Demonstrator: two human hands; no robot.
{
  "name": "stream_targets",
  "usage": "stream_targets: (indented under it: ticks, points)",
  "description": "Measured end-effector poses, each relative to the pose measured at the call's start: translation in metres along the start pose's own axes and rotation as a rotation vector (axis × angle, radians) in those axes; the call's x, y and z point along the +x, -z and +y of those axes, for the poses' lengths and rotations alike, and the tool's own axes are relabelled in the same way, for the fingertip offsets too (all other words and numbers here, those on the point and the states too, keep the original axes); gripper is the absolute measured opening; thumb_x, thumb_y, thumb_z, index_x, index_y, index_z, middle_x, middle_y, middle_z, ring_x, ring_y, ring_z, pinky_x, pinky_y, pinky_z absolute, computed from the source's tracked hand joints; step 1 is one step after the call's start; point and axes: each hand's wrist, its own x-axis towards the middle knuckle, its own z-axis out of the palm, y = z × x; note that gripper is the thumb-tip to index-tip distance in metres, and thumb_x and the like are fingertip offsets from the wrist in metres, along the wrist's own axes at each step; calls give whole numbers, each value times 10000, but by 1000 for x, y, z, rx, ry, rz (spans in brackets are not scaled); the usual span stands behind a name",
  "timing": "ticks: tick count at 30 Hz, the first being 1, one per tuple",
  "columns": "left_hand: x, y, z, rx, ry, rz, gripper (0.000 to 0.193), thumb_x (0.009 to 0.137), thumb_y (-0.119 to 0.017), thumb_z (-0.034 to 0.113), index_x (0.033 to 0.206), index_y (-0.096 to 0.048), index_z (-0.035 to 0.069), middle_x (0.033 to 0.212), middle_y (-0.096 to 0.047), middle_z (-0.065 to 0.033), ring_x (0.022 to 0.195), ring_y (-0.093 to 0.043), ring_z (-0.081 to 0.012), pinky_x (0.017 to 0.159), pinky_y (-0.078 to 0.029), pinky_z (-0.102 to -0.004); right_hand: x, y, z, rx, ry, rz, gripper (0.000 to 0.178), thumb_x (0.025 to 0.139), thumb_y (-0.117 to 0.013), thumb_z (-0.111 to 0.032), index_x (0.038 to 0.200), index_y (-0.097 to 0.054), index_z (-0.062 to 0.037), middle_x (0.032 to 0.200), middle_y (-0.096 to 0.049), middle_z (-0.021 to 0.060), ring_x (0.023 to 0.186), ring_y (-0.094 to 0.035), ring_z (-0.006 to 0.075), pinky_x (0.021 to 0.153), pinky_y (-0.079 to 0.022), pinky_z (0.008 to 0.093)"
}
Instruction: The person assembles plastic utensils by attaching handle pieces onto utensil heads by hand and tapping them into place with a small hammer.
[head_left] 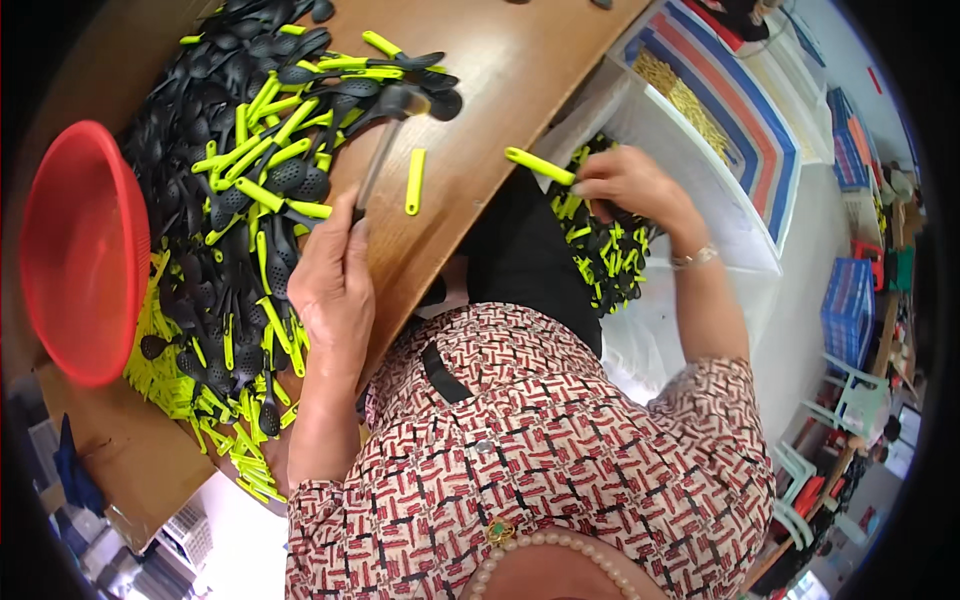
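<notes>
My left hand (335, 280) is closed around what looks like a hammer (378, 165), its grey shaft slanting up over the table and its head smeared by motion. Beside it, a loose lime-green handle (415, 182) lies on the brown tabletop (470, 120). Off the table's right edge, my right hand (630, 185) pinches a utensil by its lime-green handle (540, 166); the rest of that utensil is hidden by my fingers. Below that hand, a heap of black utensils with lime-green handles (610, 255) fills a white-lined container.
Black slotted spoons and ladles (190, 130) are piled across the table's left. Lime-green handles (165, 365) lie heaped near a red plastic basin (85, 250). A striped woven sack (745, 110) stands to the right, with green chairs (845, 400) farther off.
</notes>
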Motion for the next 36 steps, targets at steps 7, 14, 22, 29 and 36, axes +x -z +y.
stream_targets:
  ticks: [7, 14, 22, 29, 36]
  points:
    - [-15, 11, -8, -43, 178, 12, 294, 945, -653, 34, 1238, -678, 26, 1012, -727, -160, 863, -698, -191, 802, -532, -291, 79, 18, -55, -391, 432, 659, 257, 935, -613, -270, 1000, -705, -39, 937, -691, 181, 921, -653, 380, 795, -520, 454]
    - [-18, 14, 13, -35, 144, -59, 300, 933, -660, 22, 1232, -680, 35, 1047, -729, -164, 935, -716, -220, 861, -530, -302, 241, 23, -156, -432, 263, 505, 344, 921, -630, -312, 1050, -727, -8, 989, -722, 213, 896, -705, 365, 791, -561, 439]
    - [-8, 7, 5, -100, 171, -109, 294, 941, -661, 38, 1234, -678, 23, 1074, -735, -160, 973, -717, -198, 871, -528, -289, 222, 69, -66, -398, 419, 1064, 209, 888, -609, -185, 926, -694, 2, 819, -706, 221, 697, -699, 346, 564, -548, 414]
    - [-13, 2, 4, -88, 134, -129, 311, 934, -661, 24, 1244, -676, 46, 1008, -723, -152, 861, -704, -198, 797, -531, -290, 40, -17, -45, 684, 122, -138, 163, 966, -594, -75, 1046, -639, 60, 796, -719, 143, 633, -705, 197, 617, -576, 293]
    - [-7, -15, 24, 305, -227, -238, 373, 877, -714, 72, 1242, -681, 145, 756, -581, -90, 621, -593, -282, 583, -486, -374, 32, -57, -38, 858, -27, -102, 168, 968, -615, -127, 924, -672, 25, 765, -714, 116, 597, -675, 157, 589, -533, 259]
